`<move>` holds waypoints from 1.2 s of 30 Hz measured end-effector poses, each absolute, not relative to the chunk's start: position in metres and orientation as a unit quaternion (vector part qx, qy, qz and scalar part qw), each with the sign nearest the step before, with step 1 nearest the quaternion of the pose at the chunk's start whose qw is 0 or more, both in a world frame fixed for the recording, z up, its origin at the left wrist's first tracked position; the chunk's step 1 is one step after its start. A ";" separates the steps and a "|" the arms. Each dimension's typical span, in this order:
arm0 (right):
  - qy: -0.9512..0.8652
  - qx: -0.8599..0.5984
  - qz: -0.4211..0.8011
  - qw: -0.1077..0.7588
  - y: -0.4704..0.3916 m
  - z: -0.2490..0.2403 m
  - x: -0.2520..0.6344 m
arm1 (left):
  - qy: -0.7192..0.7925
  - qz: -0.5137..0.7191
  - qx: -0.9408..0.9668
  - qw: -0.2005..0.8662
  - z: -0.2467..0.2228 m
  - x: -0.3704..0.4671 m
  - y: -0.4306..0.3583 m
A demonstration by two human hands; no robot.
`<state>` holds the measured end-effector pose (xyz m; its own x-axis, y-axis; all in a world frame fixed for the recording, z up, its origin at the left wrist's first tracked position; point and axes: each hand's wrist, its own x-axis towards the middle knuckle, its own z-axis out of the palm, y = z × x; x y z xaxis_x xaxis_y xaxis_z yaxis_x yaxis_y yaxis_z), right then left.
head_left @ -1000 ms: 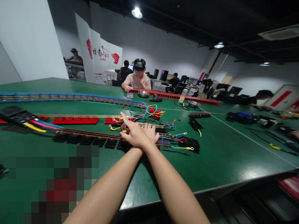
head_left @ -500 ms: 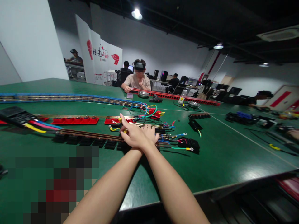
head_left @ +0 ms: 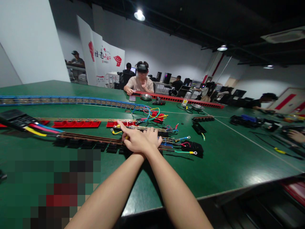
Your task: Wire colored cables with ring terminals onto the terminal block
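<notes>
My forearms cross over the table. My left hand (head_left: pixel 151 136) reaches to the right and lies over the conductor rail strips, its fingers stretched out and resting on them. Crossing above it, my right hand (head_left: pixel 135 139) points left with the index finger extended; its other fingers are partly hidden, beside a small yellow piece. Under and beside both hands runs a brown-and-black rail assembly (head_left: pixel 90 138), with a black connector box (head_left: pixel 16 119) at its left end. At its right end sit another black box (head_left: pixel 194 148) and a green wire with a ring terminal (head_left: pixel 194 153).
Behind my hands lie red rail holders (head_left: pixel 76 123) and a long blue rail (head_left: pixel 59 100). Loose coloured wires (head_left: pixel 150 109) loop by a red block. Farther off are a red rail (head_left: pixel 181 98), metal bowls, a bottle (head_left: pixel 186 99) and a seated person (head_left: pixel 140 83).
My right hand has shifted slightly left, its index finger now extended farther left and a little lower. The left hand stays in place on the strips.
</notes>
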<state>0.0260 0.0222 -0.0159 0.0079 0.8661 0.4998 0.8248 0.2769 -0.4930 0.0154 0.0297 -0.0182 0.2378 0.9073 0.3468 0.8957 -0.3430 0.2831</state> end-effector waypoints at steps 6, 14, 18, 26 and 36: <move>-0.787 -0.560 0.059 0.251 -0.001 0.014 0.022 | 0.576 0.232 0.783 0.013 -0.016 0.016 0.027; -0.814 -0.564 0.002 0.141 -0.023 0.040 0.021 | 0.578 0.235 0.781 0.015 -0.014 0.014 0.024; -0.806 -0.570 0.013 0.161 -0.023 0.038 0.020 | 0.577 0.236 0.782 0.017 -0.014 0.015 0.024; -0.829 -0.482 0.084 0.269 -0.014 0.032 0.018 | 0.571 0.239 0.785 0.020 -0.015 0.015 0.024; -0.684 -0.680 0.080 0.252 -0.006 0.024 0.018 | 0.574 0.236 0.784 0.018 -0.013 0.015 0.026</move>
